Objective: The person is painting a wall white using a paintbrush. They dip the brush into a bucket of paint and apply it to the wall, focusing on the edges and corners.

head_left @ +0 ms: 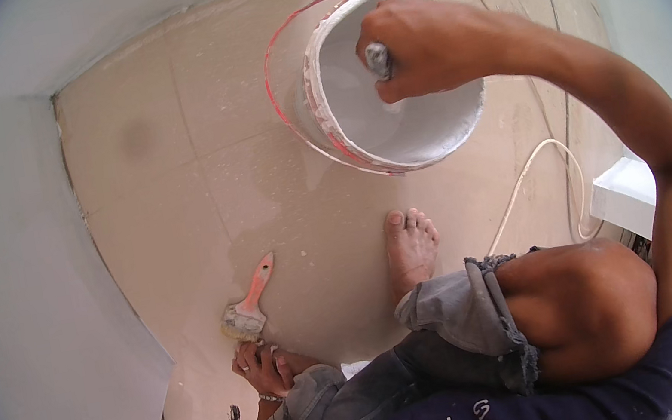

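My right hand (416,48) is closed around a grey, paint-crusted handle (378,60) over the mouth of a large bucket (318,92); the handle's lower end is hidden by the hand. White splashes cover the bucket's rim, and its inside is pale, with whitish liquid at the bottom. A thin red and white wire bail hangs out to the bucket's left. Down by my lower leg, my left hand (262,368) rests with its fingers bent; whether it grips anything is unclear. Just above it lies a flat paintbrush (252,304) with a red handle and pale bristles, on the floor.
Beige floor tiles (141,174) with wet patches and white specks surround the bucket. Pale walls (11,258) stand at the left and top. A white cable (518,183) loops on the floor at right, near a white ledge (623,193). My bare foot (410,251) is below the bucket.
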`<state>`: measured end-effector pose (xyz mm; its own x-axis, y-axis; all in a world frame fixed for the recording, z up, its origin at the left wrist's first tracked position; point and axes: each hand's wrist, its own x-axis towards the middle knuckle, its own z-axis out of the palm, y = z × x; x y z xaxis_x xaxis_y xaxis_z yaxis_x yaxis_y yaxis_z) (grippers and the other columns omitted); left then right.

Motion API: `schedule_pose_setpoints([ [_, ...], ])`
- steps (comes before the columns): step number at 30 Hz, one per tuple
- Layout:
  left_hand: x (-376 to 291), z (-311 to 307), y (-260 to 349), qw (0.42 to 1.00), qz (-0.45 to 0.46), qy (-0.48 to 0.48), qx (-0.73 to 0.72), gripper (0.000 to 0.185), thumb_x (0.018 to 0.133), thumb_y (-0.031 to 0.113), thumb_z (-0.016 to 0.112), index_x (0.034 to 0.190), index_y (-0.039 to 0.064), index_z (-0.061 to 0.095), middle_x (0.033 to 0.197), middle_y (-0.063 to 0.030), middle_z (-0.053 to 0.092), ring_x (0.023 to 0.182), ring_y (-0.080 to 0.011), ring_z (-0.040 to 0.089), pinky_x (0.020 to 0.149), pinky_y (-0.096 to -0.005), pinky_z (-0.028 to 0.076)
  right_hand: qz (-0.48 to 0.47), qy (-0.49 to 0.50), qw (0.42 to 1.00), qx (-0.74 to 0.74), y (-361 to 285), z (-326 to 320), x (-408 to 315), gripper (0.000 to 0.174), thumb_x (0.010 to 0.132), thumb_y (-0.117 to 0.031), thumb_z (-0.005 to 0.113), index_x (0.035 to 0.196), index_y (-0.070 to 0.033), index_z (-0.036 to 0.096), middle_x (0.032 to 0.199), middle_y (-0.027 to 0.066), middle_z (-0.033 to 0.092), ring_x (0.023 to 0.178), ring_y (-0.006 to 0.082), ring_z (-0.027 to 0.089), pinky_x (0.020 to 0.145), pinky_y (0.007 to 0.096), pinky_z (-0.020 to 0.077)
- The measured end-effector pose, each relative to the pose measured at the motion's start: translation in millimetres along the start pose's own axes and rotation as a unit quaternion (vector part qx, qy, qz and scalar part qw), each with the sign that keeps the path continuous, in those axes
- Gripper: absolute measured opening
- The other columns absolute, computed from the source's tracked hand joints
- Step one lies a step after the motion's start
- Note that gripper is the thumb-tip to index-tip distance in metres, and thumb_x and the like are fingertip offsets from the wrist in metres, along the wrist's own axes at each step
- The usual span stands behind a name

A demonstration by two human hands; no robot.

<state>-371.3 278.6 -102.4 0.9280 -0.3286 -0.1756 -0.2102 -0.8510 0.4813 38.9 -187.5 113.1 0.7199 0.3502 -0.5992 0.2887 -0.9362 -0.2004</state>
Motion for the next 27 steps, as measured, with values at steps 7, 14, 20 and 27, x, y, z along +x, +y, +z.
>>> schedule_pose_setpoints([
  [7, 5.9, 6.5, -0.4, 1.0, 0.019, -0.009, 0.0, 0.048, 0.09, 0.04, 0.054, 0.113, 0.001, 0.068, 0.129, -0.0237, 0.054, 0.128, -0.0459, 0.046, 0.105, -0.0614, 0.028, -0.015, -0.055, 0.996, -0.075, 21.4, 13.1, -3.9, 0.032, 0.077, -0.018, 0.076, 0.098, 0.007, 0.073, 0.092, 0.023, 0.075, 0.085, 0.0388, 0.074, 0.076, 0.0463, 0.061],
  [14, -8.5, -18.1, 5.6, 0.999, -0.024, 0.011, 0.028, 0.041, 0.089, 0.039, 0.056, 0.107, 0.006, 0.071, 0.123, -0.0186, 0.057, 0.127, -0.0407, 0.049, 0.105, -0.0586, 0.03, -0.055, 0.073, 0.994, -0.063, 2.3, -34.4, -31.6, 0.031, 0.069, -0.008, 0.078, 0.099, -0.012, 0.076, 0.101, 0.0051, 0.071, 0.104, 0.0265, 0.068, 0.095, 0.039, 0.0554],
  [20, 14.1, 5.5, 13.1, 0.998, 0.009, 0.039, -0.053, 0.039, 0.086, 0.039, 0.059, 0.107, 0.009, 0.072, 0.122, -0.0154, 0.06, 0.125, -0.04, 0.052, 0.103, -0.059, 0.032, -0.067, -0.108, 0.992, -0.022, 27.8, -13.4, -1.7, 0.029, 0.069, -0.001, 0.077, 0.096, -0.01, 0.077, 0.109, 0.0044, 0.073, 0.108, 0.0293, 0.069, 0.096, 0.0405, 0.0546],
  [27, 13.4, -14.5, 12.7, 0.999, -0.018, 0.024, -0.026, 0.035, 0.077, 0.028, 0.069, 0.108, 0.011, 0.073, 0.125, -0.013, 0.063, 0.125, -0.0356, 0.056, 0.104, -0.0576, 0.034, -0.058, -0.153, 0.983, -0.083, 4.1, -44.9, -17.4, 0.034, 0.056, 0.001, 0.083, 0.085, -0.016, 0.084, 0.093, 0.0045, 0.075, 0.097, 0.0281, 0.071, 0.096, 0.0386, 0.0542],
])
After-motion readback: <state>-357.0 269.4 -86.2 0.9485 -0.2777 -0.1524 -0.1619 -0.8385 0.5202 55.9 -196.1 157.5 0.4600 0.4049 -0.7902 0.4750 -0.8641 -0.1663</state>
